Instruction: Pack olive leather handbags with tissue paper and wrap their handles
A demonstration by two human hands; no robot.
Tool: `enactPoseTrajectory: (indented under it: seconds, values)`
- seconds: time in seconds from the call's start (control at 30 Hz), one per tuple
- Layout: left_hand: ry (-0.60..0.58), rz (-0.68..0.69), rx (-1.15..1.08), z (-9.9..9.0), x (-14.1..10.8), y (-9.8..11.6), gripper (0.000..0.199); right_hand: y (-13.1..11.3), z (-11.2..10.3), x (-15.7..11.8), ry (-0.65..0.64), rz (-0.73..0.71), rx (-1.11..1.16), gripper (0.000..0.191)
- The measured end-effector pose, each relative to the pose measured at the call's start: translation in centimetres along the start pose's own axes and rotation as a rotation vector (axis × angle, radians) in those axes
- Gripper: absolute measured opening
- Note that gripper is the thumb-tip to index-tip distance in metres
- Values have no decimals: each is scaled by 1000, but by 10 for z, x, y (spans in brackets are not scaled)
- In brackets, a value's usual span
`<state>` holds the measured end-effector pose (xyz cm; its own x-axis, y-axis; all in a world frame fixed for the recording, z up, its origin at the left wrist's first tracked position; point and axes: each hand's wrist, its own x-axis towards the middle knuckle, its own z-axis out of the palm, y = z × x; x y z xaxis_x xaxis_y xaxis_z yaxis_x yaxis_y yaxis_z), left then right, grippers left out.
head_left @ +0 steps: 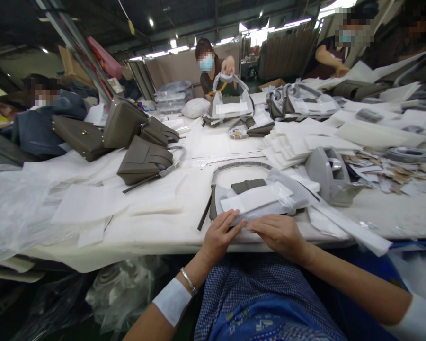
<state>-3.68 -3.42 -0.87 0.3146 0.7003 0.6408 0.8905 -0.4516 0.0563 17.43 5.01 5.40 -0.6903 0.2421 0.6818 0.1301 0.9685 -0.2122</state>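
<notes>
In front of me on the table lies a grey-brown handbag (248, 185), its body covered by a translucent wrapping sheet (228, 193) with a folded white foam strip (257, 199) across it. The handle (240, 165), covered in clear wrap, arches up behind. My left hand (220, 233) is at the near edge of the bag, its fingers closed on the wrapping sheet. Beside it, almost touching, my right hand (282, 236) pinches the same edge. The fingertips partly hide the sheet's edge. A dark strap end (206, 210) sticks out at the bag's left.
Several unwrapped handbags (142, 163) stand to the left near white foam sheets (92, 203). A grey tape dispenser (326, 175) is at the right, near stacked foam pieces (287, 142). Across the table a co-worker's hand (228, 65) holds a wrapped bag (230, 106) by its handle.
</notes>
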Motion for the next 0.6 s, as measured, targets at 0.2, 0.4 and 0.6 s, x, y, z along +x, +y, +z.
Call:
enactPoseTrajectory:
  seconds: [0.2,0.4,0.6]
  values:
    - [64,-62,-101,2,2,0,24,20,10,26,-6,133,-81,17]
    - [55,-82,-146,-6,7,2,20,35,25,50,-229,289,-165,11]
    - [82,-70,-157,-3,6,2,21,46,32,70,-431,291,-127,6]
